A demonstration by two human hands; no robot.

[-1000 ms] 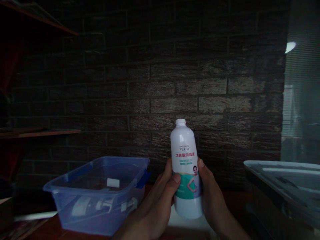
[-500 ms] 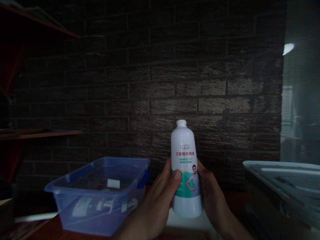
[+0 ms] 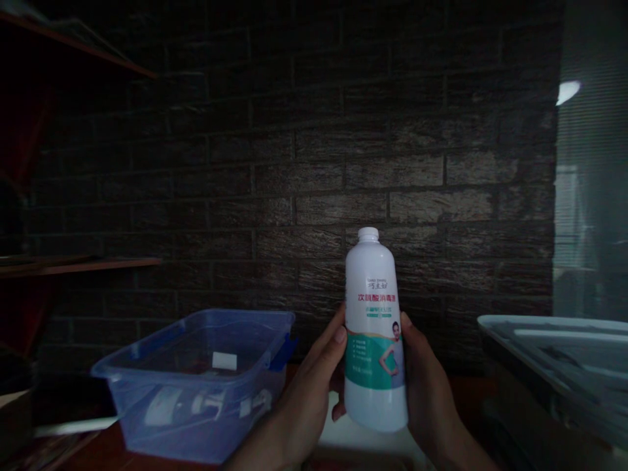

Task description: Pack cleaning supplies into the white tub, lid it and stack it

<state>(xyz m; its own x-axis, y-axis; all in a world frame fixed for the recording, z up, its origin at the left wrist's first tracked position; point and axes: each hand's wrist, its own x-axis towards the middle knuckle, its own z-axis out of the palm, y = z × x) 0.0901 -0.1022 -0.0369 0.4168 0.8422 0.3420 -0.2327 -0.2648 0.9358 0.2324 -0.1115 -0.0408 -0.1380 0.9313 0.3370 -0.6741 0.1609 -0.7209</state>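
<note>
A white disinfectant bottle point(image 3: 373, 307) with a green and white printed label stands nearly upright between my hands, its label facing me and its short neck at the top. My left hand point(image 3: 314, 386) is closed on its left side, the thumb along the label's edge and the other fingers partly hidden behind. Against the right side presses my right hand point(image 3: 426, 376), whose fingertips are mostly out of sight behind the bottle. Below the bottle lies a pale flat surface point(image 3: 363, 435).
A clear blue plastic bin point(image 3: 171, 418) stands at the left with white bottle-like things inside. At the right is a box with a grey translucent lid point(image 3: 574, 353). Reddish shelves point(image 3: 98, 265) jut out at far left; a dark brick wall point(image 3: 304, 163) rises behind.
The bottle has shifted slightly right and turned a little, showing more of its label. My left thumb has slid from the label's front to the bottle's left edge.
</note>
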